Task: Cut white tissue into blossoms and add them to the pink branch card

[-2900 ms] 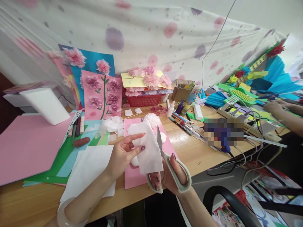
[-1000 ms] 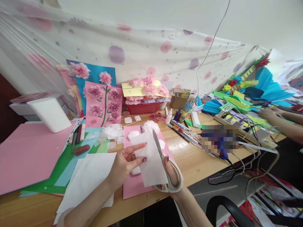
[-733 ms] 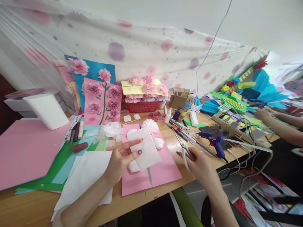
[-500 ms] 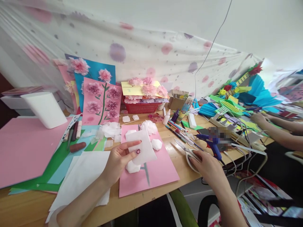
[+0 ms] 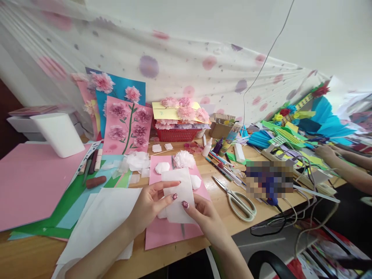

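Observation:
A rectangle of white tissue paper (image 5: 179,190) is pinched between the thumb and fingers of my left hand (image 5: 154,201). My right hand (image 5: 203,211) grips the same tissue by its right edge. Below it lies a pink card (image 5: 158,236) with a painted stem, partly hidden by my hands. On the card are a fluffy white paper flower (image 5: 184,159) and white folded paper rounds (image 5: 162,167). Scissors with pale handles (image 5: 236,199) rest on the table to the right of my right hand, apart from it.
White tissue sheets (image 5: 101,221) lie by my left forearm. A blue glue gun (image 5: 271,197) and cables are at the right, partly blurred out. Behind stand a red basket (image 5: 177,135) of paper flowers and a pink flower picture (image 5: 128,128). Another person's hands (image 5: 325,153) are at far right.
My right hand has left the scissors on the table and moved left to take the tissue paper's right edge. My left hand still holds the tissue.

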A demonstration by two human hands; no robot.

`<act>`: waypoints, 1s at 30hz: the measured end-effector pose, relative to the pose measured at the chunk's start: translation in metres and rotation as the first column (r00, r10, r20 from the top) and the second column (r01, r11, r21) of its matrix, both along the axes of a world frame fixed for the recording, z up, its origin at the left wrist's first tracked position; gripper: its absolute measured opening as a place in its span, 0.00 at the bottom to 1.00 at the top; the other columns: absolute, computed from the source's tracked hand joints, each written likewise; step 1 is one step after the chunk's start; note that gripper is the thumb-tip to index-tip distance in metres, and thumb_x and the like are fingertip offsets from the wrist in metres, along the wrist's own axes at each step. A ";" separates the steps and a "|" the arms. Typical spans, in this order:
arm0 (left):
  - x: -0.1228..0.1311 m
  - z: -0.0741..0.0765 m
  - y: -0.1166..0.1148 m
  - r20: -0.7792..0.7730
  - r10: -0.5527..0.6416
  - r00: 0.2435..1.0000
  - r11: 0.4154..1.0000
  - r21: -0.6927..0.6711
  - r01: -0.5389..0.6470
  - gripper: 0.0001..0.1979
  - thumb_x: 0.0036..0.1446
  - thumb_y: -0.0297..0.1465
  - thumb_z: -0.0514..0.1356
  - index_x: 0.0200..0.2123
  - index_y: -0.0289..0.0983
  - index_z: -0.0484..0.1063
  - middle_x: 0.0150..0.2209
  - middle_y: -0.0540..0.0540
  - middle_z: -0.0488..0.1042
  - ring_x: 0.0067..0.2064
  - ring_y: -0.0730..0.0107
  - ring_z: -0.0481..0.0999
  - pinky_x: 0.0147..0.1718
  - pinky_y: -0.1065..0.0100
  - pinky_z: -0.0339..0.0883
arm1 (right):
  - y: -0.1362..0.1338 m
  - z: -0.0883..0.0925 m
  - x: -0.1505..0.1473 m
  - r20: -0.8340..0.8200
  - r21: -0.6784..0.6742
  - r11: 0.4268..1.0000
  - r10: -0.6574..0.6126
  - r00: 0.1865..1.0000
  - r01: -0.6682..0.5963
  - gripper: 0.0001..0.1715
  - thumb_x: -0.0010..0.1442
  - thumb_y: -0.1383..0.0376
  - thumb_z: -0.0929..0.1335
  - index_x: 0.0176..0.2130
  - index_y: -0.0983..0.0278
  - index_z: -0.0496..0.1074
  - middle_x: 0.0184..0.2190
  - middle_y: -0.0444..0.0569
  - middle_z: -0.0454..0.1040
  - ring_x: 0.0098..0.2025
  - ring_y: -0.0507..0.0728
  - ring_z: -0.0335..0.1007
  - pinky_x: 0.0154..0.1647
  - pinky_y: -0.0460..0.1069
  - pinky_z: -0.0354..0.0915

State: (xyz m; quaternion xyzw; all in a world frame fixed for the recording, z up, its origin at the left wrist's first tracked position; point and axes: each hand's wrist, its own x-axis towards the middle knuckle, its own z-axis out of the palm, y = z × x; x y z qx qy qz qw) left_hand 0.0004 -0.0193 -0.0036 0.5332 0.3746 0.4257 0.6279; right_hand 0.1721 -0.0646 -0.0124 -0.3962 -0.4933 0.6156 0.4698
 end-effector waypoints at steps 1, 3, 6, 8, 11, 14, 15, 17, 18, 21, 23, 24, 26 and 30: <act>0.000 0.001 0.000 -0.007 0.016 1.000 1.000 0.017 -0.016 0.19 0.50 0.33 0.66 0.46 0.38 0.76 0.37 0.44 0.81 0.39 0.63 0.79 0.33 0.70 0.73 | 0.001 -0.002 -0.003 -0.012 -0.036 0.999 -0.003 1.000 0.003 0.19 0.60 0.54 0.68 0.43 0.65 0.75 0.34 0.50 0.78 0.34 0.56 0.73 0.35 0.50 0.66; 0.002 0.004 -0.001 0.013 0.066 0.998 0.997 0.041 -0.067 0.27 0.51 0.34 0.65 0.55 0.39 0.68 0.39 0.44 0.81 0.39 0.62 0.79 0.32 0.70 0.73 | 0.003 -0.006 -0.006 -0.025 -0.108 0.994 -0.020 0.999 0.018 0.19 0.59 0.53 0.68 0.39 0.66 0.77 0.29 0.48 0.77 0.28 0.53 0.71 0.31 0.48 0.64; 0.003 0.006 -0.002 0.072 0.141 0.987 0.987 0.073 -0.146 0.40 0.52 0.33 0.64 0.65 0.42 0.50 0.42 0.44 0.79 0.42 0.61 0.79 0.34 0.67 0.74 | 0.003 -0.008 -0.005 -0.043 -0.176 0.984 -0.035 0.998 0.027 0.19 0.57 0.53 0.69 0.37 0.67 0.77 0.26 0.47 0.76 0.26 0.53 0.70 0.29 0.47 0.62; 0.004 0.006 -0.001 0.066 0.156 0.986 0.983 0.090 -0.162 0.42 0.53 0.33 0.64 0.66 0.42 0.45 0.42 0.43 0.80 0.41 0.60 0.80 0.34 0.65 0.75 | 0.003 -0.009 -0.006 -0.078 -0.216 0.976 -0.042 0.996 0.024 0.20 0.57 0.52 0.69 0.38 0.66 0.77 0.27 0.47 0.77 0.28 0.54 0.71 0.30 0.47 0.63; 0.002 0.001 0.001 -0.017 0.173 0.985 0.961 0.223 -0.165 0.32 0.53 0.31 0.62 0.61 0.43 0.58 0.42 0.44 0.80 0.42 0.59 0.79 0.37 0.62 0.75 | 0.004 -0.010 -0.009 -0.165 -0.277 0.961 -0.052 0.985 0.004 0.19 0.57 0.53 0.70 0.40 0.66 0.77 0.27 0.48 0.77 0.30 0.55 0.73 0.31 0.47 0.64; -0.001 -0.001 0.002 -0.117 0.162 0.980 0.839 0.539 -0.074 0.12 0.52 0.24 0.61 0.39 0.41 0.77 0.43 0.45 0.79 0.47 0.59 0.76 0.49 0.57 0.68 | 0.006 -0.012 -0.011 -0.242 -0.297 0.952 -0.142 0.960 0.066 0.14 0.54 0.57 0.72 0.37 0.65 0.78 0.27 0.47 0.78 0.31 0.55 0.73 0.31 0.46 0.65; -0.002 -0.001 0.002 -0.147 0.157 0.977 0.785 0.619 -0.033 0.11 0.51 0.22 0.60 0.34 0.41 0.78 0.43 0.46 0.79 0.49 0.59 0.75 0.53 0.55 0.65 | 0.006 -0.012 -0.012 -0.259 -0.304 0.948 -0.182 0.949 0.099 0.13 0.52 0.59 0.73 0.35 0.65 0.78 0.27 0.46 0.78 0.30 0.54 0.73 0.31 0.46 0.65; -0.004 0.001 0.001 -0.205 0.152 0.967 0.716 0.698 0.036 0.13 0.48 0.19 0.59 0.31 0.42 0.78 0.45 0.47 0.78 0.51 0.58 0.73 0.56 0.53 0.61 | 0.006 -0.010 -0.011 -0.284 -0.322 0.936 -0.239 0.929 0.142 0.10 0.50 0.62 0.74 0.34 0.64 0.78 0.27 0.45 0.78 0.29 0.53 0.73 0.31 0.45 0.66; -0.004 0.003 0.000 -0.233 0.154 0.960 0.706 0.706 0.059 0.14 0.46 0.19 0.59 0.31 0.43 0.79 0.47 0.47 0.77 0.52 0.57 0.71 0.56 0.52 0.59 | 0.006 -0.009 -0.011 -0.301 -0.331 0.933 -0.247 0.921 0.142 0.09 0.50 0.63 0.74 0.34 0.64 0.78 0.27 0.45 0.78 0.29 0.53 0.73 0.31 0.45 0.66; -0.005 0.006 -0.002 -0.300 0.127 0.945 0.708 0.695 0.125 0.15 0.43 0.18 0.59 0.29 0.44 0.79 0.51 0.47 0.74 0.55 0.54 0.67 0.57 0.51 0.57 | 0.006 -0.005 -0.009 -0.379 -0.328 0.941 -0.212 0.901 0.083 0.10 0.52 0.67 0.72 0.38 0.65 0.78 0.30 0.45 0.79 0.29 0.51 0.73 0.32 0.44 0.67; -0.004 0.007 -0.003 -0.321 0.101 0.942 0.709 0.687 0.158 0.15 0.42 0.19 0.59 0.28 0.43 0.79 0.52 0.46 0.72 0.56 0.53 0.66 0.56 0.51 0.57 | 0.005 -0.003 -0.007 -0.429 -0.310 0.950 -0.170 0.887 0.032 0.14 0.53 0.69 0.71 0.42 0.64 0.77 0.32 0.45 0.79 0.30 0.51 0.73 0.33 0.44 0.68; -0.004 0.006 -0.003 -0.331 0.092 0.939 0.711 0.682 0.171 0.14 0.42 0.19 0.59 0.28 0.43 0.79 0.53 0.46 0.71 0.56 0.52 0.65 0.56 0.51 0.56 | 0.006 -0.002 -0.007 -0.450 -0.304 0.953 -0.148 0.881 0.004 0.17 0.53 0.70 0.70 0.44 0.64 0.76 0.33 0.46 0.79 0.30 0.51 0.73 0.33 0.44 0.68; -0.004 0.005 -0.003 -0.351 0.085 0.933 0.722 0.667 0.185 0.14 0.42 0.18 0.58 0.27 0.42 0.79 0.56 0.46 0.68 0.57 0.52 0.63 0.57 0.51 0.55 | 0.006 0.000 -0.005 -0.486 -0.304 0.952 -0.115 0.866 -0.045 0.20 0.54 0.70 0.69 0.48 0.63 0.74 0.36 0.47 0.79 0.32 0.53 0.74 0.34 0.45 0.69; -0.004 0.003 -0.002 -0.347 0.062 0.936 0.757 0.627 0.183 0.15 0.41 0.18 0.56 0.25 0.41 0.78 0.56 0.47 0.67 0.58 0.52 0.61 0.58 0.51 0.53 | 0.007 0.003 -0.001 -0.503 -0.320 0.946 -0.121 0.856 -0.054 0.21 0.54 0.68 0.68 0.48 0.64 0.74 0.41 0.50 0.78 0.39 0.56 0.75 0.39 0.49 0.69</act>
